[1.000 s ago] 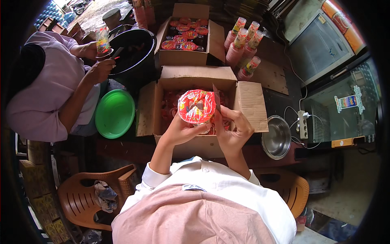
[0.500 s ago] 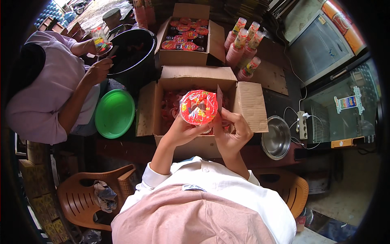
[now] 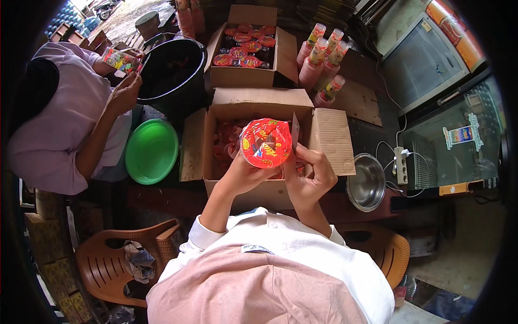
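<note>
My left hand (image 3: pixel 243 177) is closed round a plastic cup (image 3: pixel 266 143), whose red printed film lid faces up toward me. In my right hand (image 3: pixel 312 171), pinched between thumb and fingers, is a thin flat blade (image 3: pixel 295 129) standing along the right side of the cup's rim. Both hands hover over an open cardboard box (image 3: pixel 332 135). Red and pinkish film scraps (image 3: pixel 225 137) lie inside it, partly hidden by the cup and hands.
Behind stands another cardboard box (image 3: pixel 243 78) with red-lidded cups. Stacked cups (image 3: pixel 311 70) stand to its right. A steel bowl (image 3: pixel 367 183), power strip (image 3: pixel 401 167), green basin (image 3: pixel 152 151) and black bucket (image 3: pixel 202 70) surround the workspace. A co-worker (image 3: pixel 70 119) handles a cup at left.
The cup in my left hand has turned and tilted slightly, while the blade stays beside its rim. At left, the co-worker's cup has tipped over sideways and moved left.
</note>
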Available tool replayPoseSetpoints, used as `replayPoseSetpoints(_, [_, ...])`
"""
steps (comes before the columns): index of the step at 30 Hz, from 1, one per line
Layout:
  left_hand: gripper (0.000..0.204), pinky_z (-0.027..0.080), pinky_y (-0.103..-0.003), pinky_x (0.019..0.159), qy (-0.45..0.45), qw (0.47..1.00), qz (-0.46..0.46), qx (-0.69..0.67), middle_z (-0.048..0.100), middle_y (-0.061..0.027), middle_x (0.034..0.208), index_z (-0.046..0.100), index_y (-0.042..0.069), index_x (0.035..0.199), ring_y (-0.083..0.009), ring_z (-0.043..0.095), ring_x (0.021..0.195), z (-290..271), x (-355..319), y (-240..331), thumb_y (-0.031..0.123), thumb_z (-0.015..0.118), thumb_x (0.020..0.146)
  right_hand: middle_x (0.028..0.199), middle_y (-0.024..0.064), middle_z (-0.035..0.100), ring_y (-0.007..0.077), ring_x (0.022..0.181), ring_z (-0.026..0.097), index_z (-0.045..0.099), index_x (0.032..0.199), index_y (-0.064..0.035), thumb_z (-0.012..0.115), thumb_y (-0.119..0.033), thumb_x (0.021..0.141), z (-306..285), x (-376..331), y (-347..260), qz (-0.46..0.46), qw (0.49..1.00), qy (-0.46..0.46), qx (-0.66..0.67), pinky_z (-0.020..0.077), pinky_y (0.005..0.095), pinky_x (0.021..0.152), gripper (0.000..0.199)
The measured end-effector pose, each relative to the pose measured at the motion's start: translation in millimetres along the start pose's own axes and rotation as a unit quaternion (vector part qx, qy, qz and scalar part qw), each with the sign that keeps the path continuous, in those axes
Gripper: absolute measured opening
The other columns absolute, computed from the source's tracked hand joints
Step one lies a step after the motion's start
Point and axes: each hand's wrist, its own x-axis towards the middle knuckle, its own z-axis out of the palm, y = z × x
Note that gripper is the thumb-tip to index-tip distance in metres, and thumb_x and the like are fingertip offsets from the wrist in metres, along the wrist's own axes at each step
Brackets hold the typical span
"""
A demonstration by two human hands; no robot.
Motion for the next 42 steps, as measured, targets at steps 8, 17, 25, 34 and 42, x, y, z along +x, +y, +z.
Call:
replayPoseSetpoints(8, [0.048,0.039,-0.032,0.089,-0.006,0.999,0.028,0.026,0.052,-0.0081,0.113,0.050,0.003,0.112,-0.0204,0.049,0.104,3.3,0.2,0.4,0.008,0.071,0.069,0.070,0.0084,0.062,0.0153,0.058,0.060,0.062,0.083,-0.0039,0.069,0.000,0.066,-2.3,9.1,1.6,0.000,1.000,-0.001,0.007,0.0461,0.0233,0.051,0.018])
replayPoseSetpoints(17, [0.037,0.045,-0.025,0.078,-0.010,0.989,-0.056,-0.138,0.055,-0.0021,0.103,0.051,0.002,0.109,-0.0091,0.052,0.092,6.0,1.9,7.5,0.007,0.066,0.076,0.069,0.0087,0.061,0.0173,0.061,0.062,0.061,0.084,-0.0043,0.069,-0.002,0.068,-7.6,6.9,0.1,0.036,0.999,-0.023,0.003,0.0474,0.0246,0.053,0.018])
replayPoseSetpoints(25, [0.040,0.043,-0.027,0.081,0.000,0.993,-0.036,-0.109,0.054,-0.0039,0.106,0.050,0.001,0.110,-0.0109,0.051,0.095,3.6,0.0,0.8,0.007,0.067,0.075,0.066,0.0069,0.059,0.0114,0.056,0.057,0.062,0.082,-0.0014,0.071,-0.001,0.066,-4.5,3.5,-0.1,-0.002,1.000,-0.026,-0.008,0.0430,0.0206,0.048,0.019])
replayPoseSetpoints(34, [0.041,0.039,-0.031,0.088,-0.013,1.000,-0.009,-0.006,0.054,-0.0070,0.109,0.053,0.004,0.109,-0.0189,0.050,0.101,-2.6,-2.1,-1.0,0.007,0.069,0.071,0.068,0.0082,0.060,0.0170,0.060,0.061,0.062,0.086,-0.0050,0.066,0.003,0.066,-6.2,6.8,1.0,0.016,0.999,-0.044,-0.012,0.0478,0.0247,0.052,0.021])
replayPoseSetpoints(42, [0.039,0.039,-0.033,0.089,-0.022,0.999,-0.002,0.047,0.054,-0.0081,0.110,0.055,0.004,0.107,-0.0209,0.050,0.103,-3.2,-4.8,3.7,0.009,0.069,0.071,0.071,0.0094,0.061,0.0189,0.062,0.062,0.062,0.085,-0.0042,0.066,0.003,0.068,-6.3,11.6,6.5,0.017,0.998,-0.061,0.006,0.0484,0.0264,0.055,0.019])
